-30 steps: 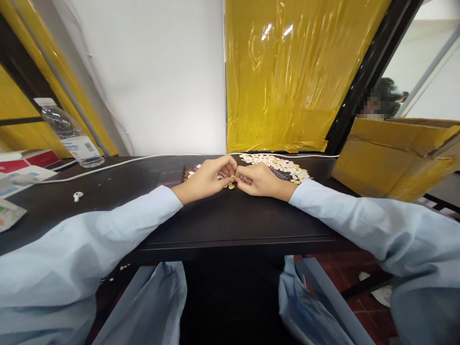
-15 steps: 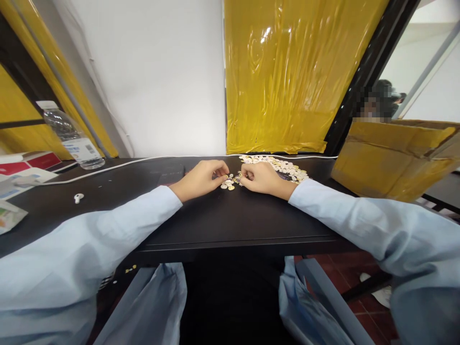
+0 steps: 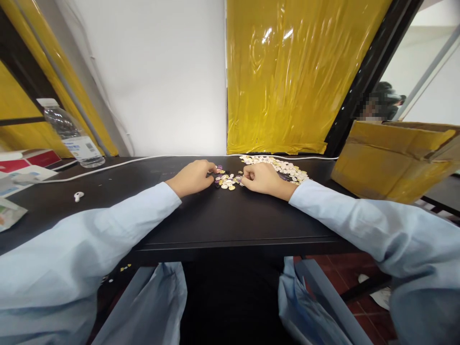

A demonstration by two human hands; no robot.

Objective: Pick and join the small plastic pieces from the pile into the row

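My left hand [image 3: 194,178] rests on the black table at the left of a small cluster of flat, rounded pieces [image 3: 227,181], white, yellow and purple, that look like buttons. Its thumb and fingers are bent and apart, with the fingertips beside purple and pink pieces [image 3: 220,169]. On the cluster's right side, my right hand [image 3: 264,178] is closed, fingers curled against the thumb. Whatever it may pinch is hidden. Behind this hand spreads a larger heap of mostly white pieces [image 3: 287,167], partly covered by it.
A white cable [image 3: 143,158] runs along the back of the black table [image 3: 230,220]. At left stand a water bottle [image 3: 81,143] and a white earbud [image 3: 78,196]. A cardboard box [image 3: 388,160] sits at right, with a person [image 3: 384,100] beyond it.
My left hand has moved left, away from my right hand, uncovering more of the small cluster and its purple pieces. My right hand has stayed nearly in place, still closed.
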